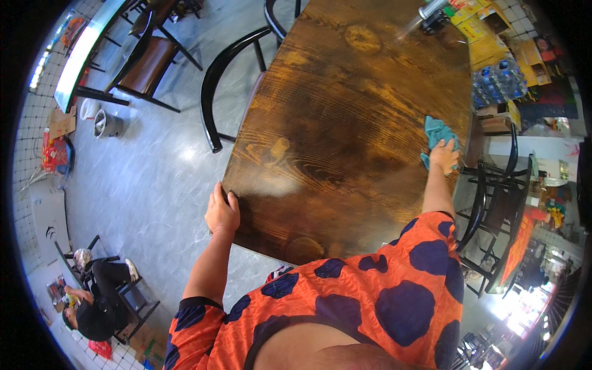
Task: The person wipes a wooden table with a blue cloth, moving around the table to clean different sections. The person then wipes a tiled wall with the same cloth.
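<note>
A brown wood-grain table [333, 115] stretches out in front of me, its top glossy with light reflections. Near its right edge, my right hand [445, 156] presses down on a crumpled teal cloth [437, 130], fingers spread over the fabric. My left hand [223, 209] grips the table's near left corner, with the thumb on top and nothing else in it. The cloth sticks out beyond my fingertips and to their left.
A black-framed chair [210, 88] stands against the table's left side. Bottled water packs [499, 81] and yellow cartons [476, 27] are stacked at the far right. A bucket [107, 125] stands on the grey floor. A person [99, 310] sits at lower left.
</note>
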Motion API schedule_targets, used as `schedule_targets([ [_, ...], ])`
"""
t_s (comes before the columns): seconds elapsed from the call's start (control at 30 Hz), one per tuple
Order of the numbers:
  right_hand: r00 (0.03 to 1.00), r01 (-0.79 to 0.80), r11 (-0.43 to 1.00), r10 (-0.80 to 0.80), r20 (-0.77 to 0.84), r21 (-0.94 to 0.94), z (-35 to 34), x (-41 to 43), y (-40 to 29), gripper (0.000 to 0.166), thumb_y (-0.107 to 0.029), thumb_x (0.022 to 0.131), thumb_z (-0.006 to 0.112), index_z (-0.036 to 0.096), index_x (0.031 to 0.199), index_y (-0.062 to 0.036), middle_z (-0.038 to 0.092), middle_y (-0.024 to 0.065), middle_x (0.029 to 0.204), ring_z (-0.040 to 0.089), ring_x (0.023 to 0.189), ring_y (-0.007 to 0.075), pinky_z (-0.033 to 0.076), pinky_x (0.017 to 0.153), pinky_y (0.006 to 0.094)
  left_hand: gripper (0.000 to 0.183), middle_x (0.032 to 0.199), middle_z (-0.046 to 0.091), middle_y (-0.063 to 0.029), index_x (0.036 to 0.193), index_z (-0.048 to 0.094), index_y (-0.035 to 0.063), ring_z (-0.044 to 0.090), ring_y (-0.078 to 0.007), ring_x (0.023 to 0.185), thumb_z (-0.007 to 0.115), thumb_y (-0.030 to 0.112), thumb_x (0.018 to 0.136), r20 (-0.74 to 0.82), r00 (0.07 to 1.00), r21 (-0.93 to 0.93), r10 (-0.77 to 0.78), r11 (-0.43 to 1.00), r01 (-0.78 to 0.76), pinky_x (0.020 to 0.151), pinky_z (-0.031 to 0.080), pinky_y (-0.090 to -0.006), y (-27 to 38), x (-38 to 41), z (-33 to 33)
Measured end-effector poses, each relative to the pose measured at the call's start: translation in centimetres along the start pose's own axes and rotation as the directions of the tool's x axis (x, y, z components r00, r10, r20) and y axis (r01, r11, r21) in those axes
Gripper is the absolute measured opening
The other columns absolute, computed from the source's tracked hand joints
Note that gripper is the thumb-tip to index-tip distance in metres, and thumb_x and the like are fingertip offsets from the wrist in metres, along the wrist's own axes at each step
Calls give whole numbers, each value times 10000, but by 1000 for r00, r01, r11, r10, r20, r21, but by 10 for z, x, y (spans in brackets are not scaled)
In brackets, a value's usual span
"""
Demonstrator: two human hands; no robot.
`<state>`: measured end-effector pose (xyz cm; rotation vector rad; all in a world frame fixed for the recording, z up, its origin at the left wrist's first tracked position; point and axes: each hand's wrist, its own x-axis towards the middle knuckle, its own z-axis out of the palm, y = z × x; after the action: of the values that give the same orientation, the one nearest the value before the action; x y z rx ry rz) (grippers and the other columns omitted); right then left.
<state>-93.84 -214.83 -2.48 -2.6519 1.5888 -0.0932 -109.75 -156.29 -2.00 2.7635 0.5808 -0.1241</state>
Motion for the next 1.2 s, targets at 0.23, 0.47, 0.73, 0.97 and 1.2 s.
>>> schedule_targets([
  [0.23,855,504,864,-495,-158,20,-2,-87,21,443,-421,879,528,528,1283,-238,441,147,1381,450,1211,373,408,923,566,481,1246,560,-167,1358,416,103,575,-385,1070,427,356,948,55,998,-6,-10,1000,10,872,466,-477,7,1,-7],
  [0.47,439,864,389,-893,-100,321,-44,-237,144,381,-229,769,687,626,1142,-176,467,115,1323,423,1230,336,328,1007,519,468,1177,599,-163,1315,468,140,580,-369,1056,414,418,942,-46,999,43,17,999,-15,863,460,-474,-1,-1,0],
  [0.73,598,794,577,-798,-75,192,-57,-252,322,384,-202,759,687,625,1136,-157,466,122,1327,444,1200,340,346,991,480,461,1217,578,-166,1260,545,129,563,-366,1089,437,432,930,-225,968,76,109,993,-94,906,453,-452,-7,-2,11],
  [0.97,581,808,556,-806,-111,195,-48,-241,324,423,-242,803,681,593,1213,-187,452,122,1338,422,1215,337,323,990,490,366,1376,466,-138,1276,523,168,461,-310,1236,489,233,917,-370,848,419,381,882,-214,933,388,-511,30,-27,28],
  [1.2,576,810,541,-807,-132,227,-48,-237,324,414,-292,797,693,576,1193,-274,444,77,1329,415,1226,321,324,1006,528,483,1319,468,-199,1194,560,62,431,-363,1240,647,153,728,-357,617,-140,701,613,-778,959,361,-540,218,-268,100],
])
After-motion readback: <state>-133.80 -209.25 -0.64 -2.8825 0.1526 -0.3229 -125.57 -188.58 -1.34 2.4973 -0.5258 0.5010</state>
